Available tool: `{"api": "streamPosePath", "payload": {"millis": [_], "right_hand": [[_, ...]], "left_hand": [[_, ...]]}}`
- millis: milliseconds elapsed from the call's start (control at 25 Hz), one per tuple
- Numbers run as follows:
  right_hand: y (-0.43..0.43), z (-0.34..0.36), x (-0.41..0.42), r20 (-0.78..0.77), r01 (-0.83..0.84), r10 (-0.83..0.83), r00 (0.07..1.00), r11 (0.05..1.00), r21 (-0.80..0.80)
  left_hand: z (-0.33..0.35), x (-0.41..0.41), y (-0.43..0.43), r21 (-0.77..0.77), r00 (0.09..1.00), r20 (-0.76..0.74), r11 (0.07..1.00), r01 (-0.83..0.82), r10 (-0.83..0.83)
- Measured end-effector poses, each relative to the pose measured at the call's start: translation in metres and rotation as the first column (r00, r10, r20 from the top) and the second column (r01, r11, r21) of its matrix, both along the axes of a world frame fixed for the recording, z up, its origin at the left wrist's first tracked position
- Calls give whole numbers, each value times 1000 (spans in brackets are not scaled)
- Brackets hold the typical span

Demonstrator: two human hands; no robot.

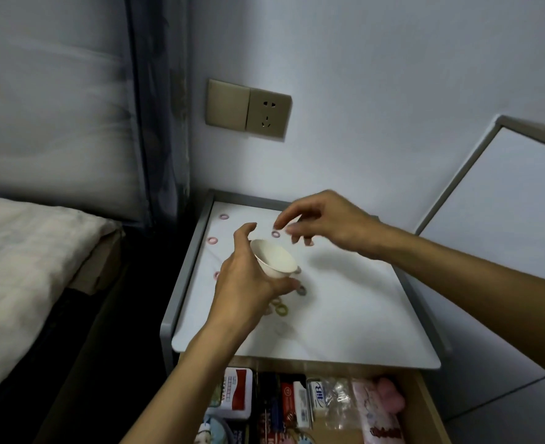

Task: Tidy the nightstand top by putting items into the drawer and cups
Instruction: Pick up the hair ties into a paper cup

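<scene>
The left hand point(248, 277) grips the tilted cup point(276, 259); the right hand point(322, 225), fingers point(285, 219) apart, hovers over a purple ring point(276, 233) toward the nightstand's point(345, 315) back edge, so a fine pinch seems next.

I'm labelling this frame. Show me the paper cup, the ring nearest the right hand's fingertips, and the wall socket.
paper cup point(276, 259), head view, on its inner wall.
ring point(273, 234), head view, on its band's left side.
wall socket point(268, 114), head view, middle of its face plate.
</scene>
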State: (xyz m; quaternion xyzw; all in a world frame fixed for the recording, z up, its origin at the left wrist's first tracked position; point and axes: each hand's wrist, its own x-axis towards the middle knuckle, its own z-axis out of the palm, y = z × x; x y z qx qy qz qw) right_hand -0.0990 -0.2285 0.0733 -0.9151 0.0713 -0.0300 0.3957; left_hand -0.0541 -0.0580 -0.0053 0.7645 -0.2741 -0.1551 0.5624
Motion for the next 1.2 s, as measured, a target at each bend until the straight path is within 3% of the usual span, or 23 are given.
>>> {"api": "streamPosePath", "payload": {"millis": [80, 160, 280, 440, 560, 680, 800, 1040, 1200], "right_hand": [[-31, -26, 6, 72, 202, -206, 976, 978, 58], [-62, -69, 14, 3, 392, -393, 920, 917, -67], [-91, -120, 24, -114, 456, -501, 858, 845, -281], [-87, -140, 33, -32, 448, -464, 885, 869, -211], [-70, -140, 20, -52, 293, -305, 951, 942, -164], [-61, -146, 2, -42, 200, -214, 976, 956, -216], [-53, -146, -2, -23, 249, -260, 965, 943, -223], [-44, -127, -4, -141, 230, -295, 945, 907, -353], [-32, -132, -28, -182, 142, -226, 957, 912, -384]], "left_hand": [[1, 5, 3, 3, 999, 18, 999, -36, 36], [3, 8, 7, 1, 998, 18, 998, -58, 58], [4, 15, 12, -4, 995, 27, 995, -101, 101], [5, 20, 15, -5, 992, 35, 993, -121, 121], [6, 22, 13, -1, 993, 26, 993, -114, 114], [8, 18, 12, 20, 995, 32, 995, -98, 98], [10, 12, 12, 30, 995, 41, 996, -87, 86], [7, 10, 15, 24, 996, 22, 995, -92, 92], [7, 12, 16, 27, 995, 32, 995, -92, 91]]}}
